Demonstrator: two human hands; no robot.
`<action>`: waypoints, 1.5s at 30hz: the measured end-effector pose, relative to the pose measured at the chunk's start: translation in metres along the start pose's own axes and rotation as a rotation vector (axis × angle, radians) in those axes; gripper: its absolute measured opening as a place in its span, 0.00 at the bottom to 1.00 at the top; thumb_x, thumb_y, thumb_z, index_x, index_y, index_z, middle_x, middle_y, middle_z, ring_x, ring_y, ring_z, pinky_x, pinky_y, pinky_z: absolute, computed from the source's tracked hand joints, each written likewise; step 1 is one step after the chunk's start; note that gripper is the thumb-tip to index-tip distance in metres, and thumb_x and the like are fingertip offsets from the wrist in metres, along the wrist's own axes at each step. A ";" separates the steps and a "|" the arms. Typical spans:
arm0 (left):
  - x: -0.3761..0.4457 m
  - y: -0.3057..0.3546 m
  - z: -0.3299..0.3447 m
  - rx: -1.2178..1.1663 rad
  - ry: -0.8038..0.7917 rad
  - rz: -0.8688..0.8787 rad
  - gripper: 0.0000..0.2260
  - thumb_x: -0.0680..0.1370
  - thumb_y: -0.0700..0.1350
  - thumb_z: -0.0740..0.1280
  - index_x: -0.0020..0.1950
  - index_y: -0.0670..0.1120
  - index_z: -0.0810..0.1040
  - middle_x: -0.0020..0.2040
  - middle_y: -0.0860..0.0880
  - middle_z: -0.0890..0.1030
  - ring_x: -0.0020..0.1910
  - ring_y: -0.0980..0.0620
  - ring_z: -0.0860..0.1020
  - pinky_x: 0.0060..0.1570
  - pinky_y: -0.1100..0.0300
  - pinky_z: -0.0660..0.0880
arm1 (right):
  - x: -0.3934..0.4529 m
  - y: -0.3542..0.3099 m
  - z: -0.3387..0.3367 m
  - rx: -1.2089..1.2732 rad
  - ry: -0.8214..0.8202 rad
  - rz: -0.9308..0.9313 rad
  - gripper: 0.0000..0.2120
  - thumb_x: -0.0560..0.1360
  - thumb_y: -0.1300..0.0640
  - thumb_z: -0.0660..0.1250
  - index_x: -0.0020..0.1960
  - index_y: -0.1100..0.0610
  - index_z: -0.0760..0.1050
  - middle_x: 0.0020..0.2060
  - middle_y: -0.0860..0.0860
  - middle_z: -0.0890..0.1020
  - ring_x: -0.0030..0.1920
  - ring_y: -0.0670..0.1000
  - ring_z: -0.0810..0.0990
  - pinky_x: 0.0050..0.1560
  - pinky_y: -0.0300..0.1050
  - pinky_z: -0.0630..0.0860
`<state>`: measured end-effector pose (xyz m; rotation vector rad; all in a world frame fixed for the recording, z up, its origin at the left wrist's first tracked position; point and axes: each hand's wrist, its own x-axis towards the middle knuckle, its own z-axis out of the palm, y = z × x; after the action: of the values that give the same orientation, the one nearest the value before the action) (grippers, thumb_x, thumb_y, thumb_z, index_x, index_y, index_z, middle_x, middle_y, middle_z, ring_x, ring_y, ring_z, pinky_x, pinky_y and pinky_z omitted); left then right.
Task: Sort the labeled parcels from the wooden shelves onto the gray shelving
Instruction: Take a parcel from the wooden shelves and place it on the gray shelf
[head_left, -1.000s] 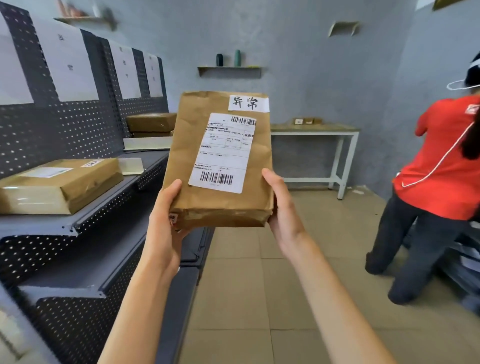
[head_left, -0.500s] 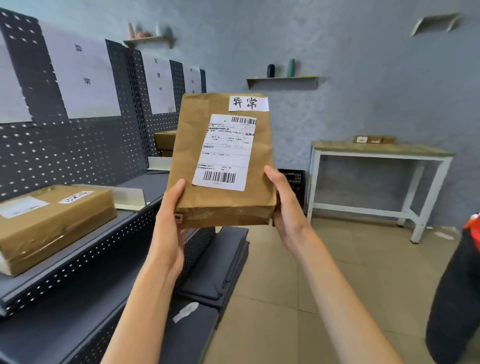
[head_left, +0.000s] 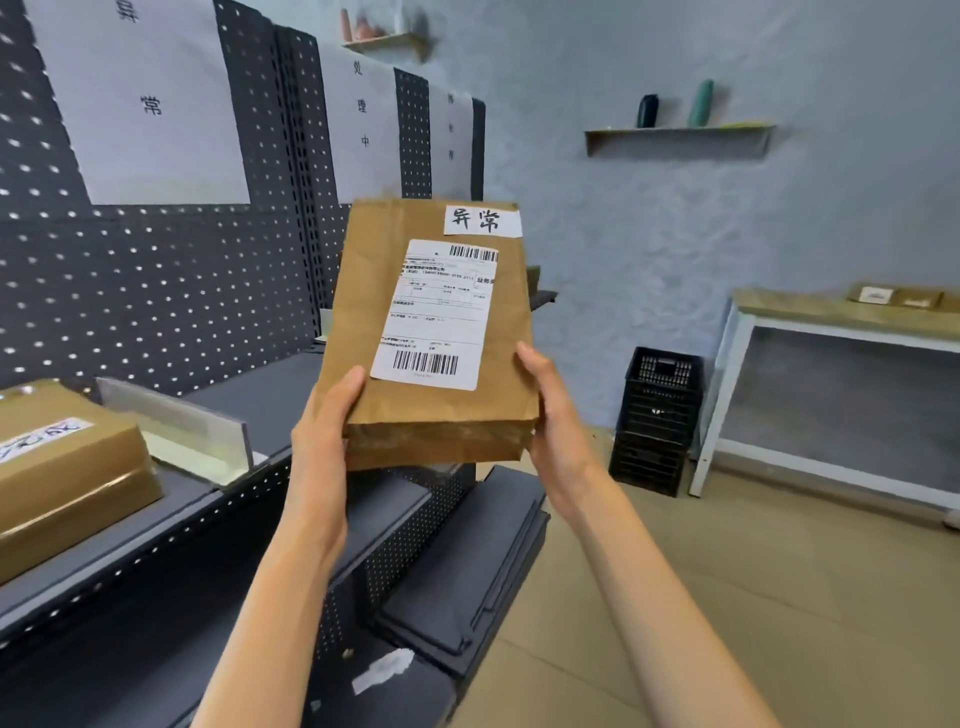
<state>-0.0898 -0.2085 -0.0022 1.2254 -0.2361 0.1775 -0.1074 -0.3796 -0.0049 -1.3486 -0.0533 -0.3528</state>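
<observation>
A brown paper parcel (head_left: 363, 312) stands upright in front of me, with a white shipping label and a small handwritten tag at its top right. My left hand (head_left: 322, 441) grips its lower left corner, thumb on the front. My right hand (head_left: 556, 426) holds the lower right edge the same way. The gray shelving (head_left: 270, 384) with perforated back panels runs along my left, just behind the parcel. White paper signs (head_left: 140, 98) with characters hang on those panels. Another brown parcel (head_left: 62, 467) with a tag lies on the shelf at the far left.
A pale divider (head_left: 182, 431) lies on the shelf between the sections. A black plastic crate (head_left: 657, 421) stands on the floor by the wall. A white-framed wooden table (head_left: 831, 322) with small packets is at the right. A wall shelf (head_left: 675, 135) carries two bottles.
My view has swung left toward the gray shelving. The person in red has left the frame. Both hands keep the same hold on the parcel.
</observation>
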 end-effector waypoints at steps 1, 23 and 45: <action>0.018 -0.005 0.002 0.010 0.012 0.007 0.14 0.78 0.53 0.62 0.61 0.51 0.78 0.51 0.56 0.84 0.49 0.59 0.81 0.47 0.62 0.74 | 0.020 0.002 0.000 0.006 -0.009 0.004 0.48 0.60 0.30 0.68 0.76 0.49 0.62 0.66 0.46 0.76 0.64 0.46 0.76 0.69 0.53 0.69; 0.224 -0.074 -0.036 0.237 0.571 0.005 0.13 0.77 0.50 0.66 0.60 0.52 0.79 0.55 0.54 0.83 0.56 0.53 0.80 0.59 0.54 0.74 | 0.301 0.119 0.087 0.084 -0.540 0.197 0.29 0.69 0.40 0.64 0.69 0.45 0.71 0.59 0.48 0.81 0.60 0.51 0.79 0.57 0.47 0.76; 0.265 -0.116 -0.034 0.282 0.951 -0.060 0.11 0.77 0.51 0.65 0.57 0.51 0.81 0.51 0.56 0.83 0.46 0.64 0.80 0.44 0.64 0.72 | 0.362 0.169 0.110 0.038 -0.711 0.324 0.29 0.77 0.53 0.66 0.75 0.42 0.59 0.52 0.32 0.75 0.55 0.35 0.75 0.49 0.32 0.72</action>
<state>0.1979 -0.2124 -0.0462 1.2953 0.6698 0.7305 0.2998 -0.3236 -0.0524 -1.3613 -0.4245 0.4093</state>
